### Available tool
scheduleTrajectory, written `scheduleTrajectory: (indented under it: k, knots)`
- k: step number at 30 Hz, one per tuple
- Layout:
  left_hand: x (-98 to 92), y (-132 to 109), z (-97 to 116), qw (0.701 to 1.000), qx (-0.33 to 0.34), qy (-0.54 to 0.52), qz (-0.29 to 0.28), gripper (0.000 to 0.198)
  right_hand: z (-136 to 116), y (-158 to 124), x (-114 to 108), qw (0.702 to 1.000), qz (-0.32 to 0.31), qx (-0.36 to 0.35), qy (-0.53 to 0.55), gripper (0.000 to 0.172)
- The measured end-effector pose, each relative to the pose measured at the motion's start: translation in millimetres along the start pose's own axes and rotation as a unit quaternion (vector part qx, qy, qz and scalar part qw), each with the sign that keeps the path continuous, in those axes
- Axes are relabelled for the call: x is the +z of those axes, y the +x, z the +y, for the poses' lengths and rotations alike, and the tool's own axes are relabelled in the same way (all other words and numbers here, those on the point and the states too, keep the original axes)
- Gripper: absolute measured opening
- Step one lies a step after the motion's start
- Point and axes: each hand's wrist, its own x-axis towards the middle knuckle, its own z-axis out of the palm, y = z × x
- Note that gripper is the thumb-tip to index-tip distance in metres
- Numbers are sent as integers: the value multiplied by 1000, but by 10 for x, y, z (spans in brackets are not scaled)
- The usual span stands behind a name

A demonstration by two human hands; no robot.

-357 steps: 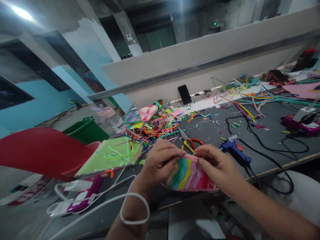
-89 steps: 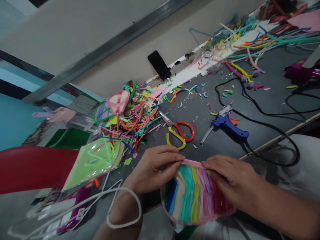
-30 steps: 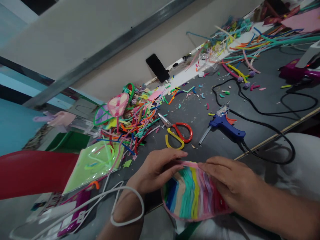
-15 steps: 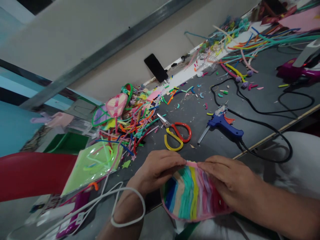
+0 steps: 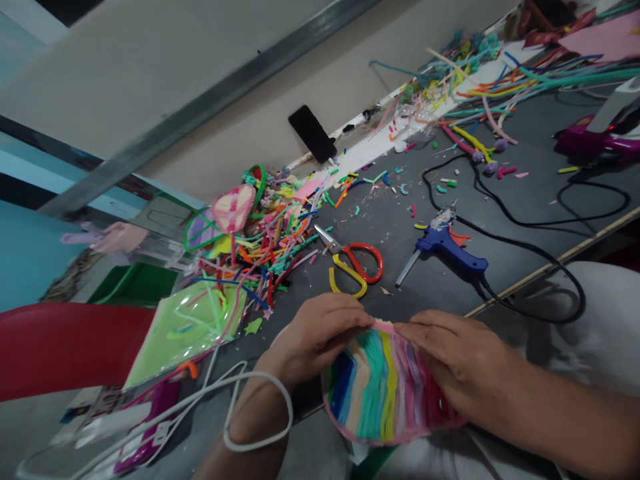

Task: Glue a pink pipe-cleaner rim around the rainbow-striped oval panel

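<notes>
- Left of the rounded, rainbow-striped fuzzy panel (image 5: pixel 387 393), a looped white cable (image 5: pixel 290 408) could hinder us.
- Between our left hand (image 5: pixel 316 339) and right hand (image 5: pixel 457 357), the panel's stripes look complete; both hands' fingers (image 5: pixel 356 321) pinch its fuzzy pink top strip (image 5: pixel 384 326), perhaps not yet secured.
- Beyond the panel, on the grey counter (image 5: pixel 385 220): red-and-yellow-handled metal scissors (image 5: pixel 341 251), blue plastic glue gun (image 5: pixel 449 253).

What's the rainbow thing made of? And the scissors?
The rainbow thing looks like soft, fuzzy craft stems: matte, thick strips side by side, though maybe yarn. The scissors have blades that look like shiny metal, being silvery, and red and yellow handles that seem smooth plastic, from their bright, even colour.
</notes>
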Motion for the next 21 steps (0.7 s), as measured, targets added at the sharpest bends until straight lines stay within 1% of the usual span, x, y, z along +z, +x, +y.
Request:
scheduleTrajectory:
  k: [3,8,11,13,15,16,19,21]
  knots:
    - [2,4,29,1000,7,5,3,26,5,-4,-1,1000,3,4,10,49]
    - [24,-15,57,1000,4,4,22,28,-1,24,-13,998,-3,22,62,48]
    - [21,-16,64,999,11,1,31,26,-25,77,-59,992,11,40,122,41]
    - [5,-16,68,999,14,-8,31,23,-39,122,-116,982,-6,71,176,34]
    - [-15,-24,71,1000,10,-15,24,21,-36,165,-176,961,-46,132,239,30]
    - [-24,-30,73,1000,7,-17,22,21,-27,184,-199,943,-70,173,274,29]
    - [-38,-43,79,1000,5,-24,18,21,15,229,-223,870,-114,287,384,27]
    - [-37,-41,84,999,11,-30,15,23,36,248,-206,822,-126,334,444,21]
